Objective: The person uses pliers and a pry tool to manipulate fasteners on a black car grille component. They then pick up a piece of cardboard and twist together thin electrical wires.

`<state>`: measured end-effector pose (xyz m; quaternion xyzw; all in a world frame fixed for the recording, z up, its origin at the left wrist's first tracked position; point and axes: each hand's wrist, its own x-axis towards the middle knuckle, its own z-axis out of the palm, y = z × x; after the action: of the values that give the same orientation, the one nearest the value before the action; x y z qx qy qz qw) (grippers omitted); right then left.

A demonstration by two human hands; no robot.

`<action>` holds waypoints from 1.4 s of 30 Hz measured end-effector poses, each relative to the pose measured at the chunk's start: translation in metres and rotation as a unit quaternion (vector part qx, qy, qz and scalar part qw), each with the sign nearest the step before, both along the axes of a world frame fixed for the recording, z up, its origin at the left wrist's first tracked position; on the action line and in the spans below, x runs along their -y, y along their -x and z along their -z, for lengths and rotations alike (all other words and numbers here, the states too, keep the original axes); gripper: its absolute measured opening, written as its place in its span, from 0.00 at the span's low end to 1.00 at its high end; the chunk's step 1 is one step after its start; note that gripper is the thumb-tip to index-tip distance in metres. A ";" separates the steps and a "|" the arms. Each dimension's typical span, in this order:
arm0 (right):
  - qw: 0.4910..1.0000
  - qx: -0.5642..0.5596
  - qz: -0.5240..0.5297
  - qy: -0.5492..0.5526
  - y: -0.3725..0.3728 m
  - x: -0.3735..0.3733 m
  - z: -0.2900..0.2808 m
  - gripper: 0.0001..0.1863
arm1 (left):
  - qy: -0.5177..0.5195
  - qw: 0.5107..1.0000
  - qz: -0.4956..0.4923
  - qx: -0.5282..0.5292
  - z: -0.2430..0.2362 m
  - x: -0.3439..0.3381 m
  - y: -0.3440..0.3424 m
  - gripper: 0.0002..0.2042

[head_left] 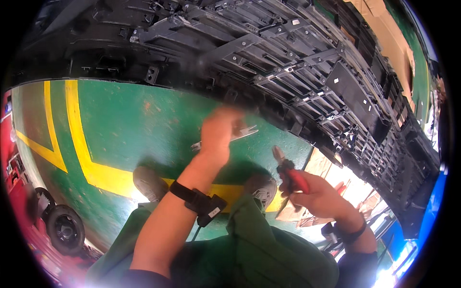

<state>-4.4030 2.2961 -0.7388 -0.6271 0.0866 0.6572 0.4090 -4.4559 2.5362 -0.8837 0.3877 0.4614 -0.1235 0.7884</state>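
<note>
My left hand (220, 128) reaches out at the near edge of a large black plastic vehicle part (230, 89), its fingers smeared by motion. A slim silver metal tool (246, 133) with a forked end shows on both sides of this hand. I cannot tell whether it lies in the palm or on the floor beyond. In my right hand (314, 192), lower and to the right, are pliers (298, 180) with red and black handles, the fingers wrapped round the grips. Their metal jaws point up and left, apart from the black part.
Beneath is a green floor (120, 120) with yellow lines (77, 125). My shoes (152, 183) stand near the middle. A red wheeled cart (24, 216) with a black wheel (66, 230) is at left. Cardboard (321, 165) lies at right under the part's edge; more cardboard (391, 36) is behind.
</note>
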 end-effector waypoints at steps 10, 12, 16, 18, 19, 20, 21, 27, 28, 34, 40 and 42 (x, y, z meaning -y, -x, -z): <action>0.976 -0.100 0.157 -0.113 0.024 -0.058 0.047 0.22 | 0.023 0.999 0.004 -0.023 -0.010 -0.020 0.001 0.10; 0.980 -0.081 0.138 -0.114 0.020 -0.070 0.053 0.23 | 0.002 1.000 0.022 -0.011 -0.010 -0.031 0.004 0.11; 0.992 -0.018 0.090 -0.086 0.017 -0.086 0.063 0.23 | -0.041 0.999 -0.013 -0.004 -0.010 -0.062 0.010 0.13; 0.993 -0.009 0.087 -0.079 0.018 -0.091 0.064 0.23 | -0.055 0.997 -0.043 0.013 -0.013 -0.072 0.009 0.13; 0.994 -0.001 0.084 -0.067 0.018 -0.093 0.065 0.22 | -0.064 0.997 -0.047 0.020 -0.016 -0.076 0.010 0.13; 0.994 -0.001 0.083 -0.070 0.020 -0.093 0.066 0.22 | -0.071 0.996 -0.051 0.027 -0.019 -0.078 0.010 0.13; 0.996 0.004 0.073 -0.058 0.023 -0.092 0.069 0.22 | -0.074 0.996 -0.052 0.028 -0.022 -0.078 0.009 0.13; 0.998 0.000 0.045 -0.042 0.040 -0.086 0.080 0.22 | -0.142 0.984 -0.105 0.004 -0.039 -0.080 0.004 0.11; 0.998 0.008 0.048 -0.041 0.045 -0.083 0.082 0.21 | -0.163 0.980 -0.109 0.020 -0.038 -0.083 0.003 0.10; 0.998 0.020 0.045 -0.028 0.052 -0.074 0.080 0.23 | -0.262 0.961 -0.077 0.044 -0.031 -0.093 0.004 0.10; 0.969 -0.123 0.185 -0.108 0.044 -0.073 0.076 0.27 | -0.199 0.975 -0.085 0.044 -0.028 -0.086 0.008 0.08; 0.954 -0.165 0.221 -0.117 0.035 -0.077 0.071 0.28 | -0.195 0.975 -0.097 0.048 -0.029 -0.084 0.007 0.06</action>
<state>-4.4381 2.3731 -0.8097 -0.4236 0.2117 0.6503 0.5941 -4.4633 2.6207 -0.8550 0.4927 0.4732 0.0645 0.7274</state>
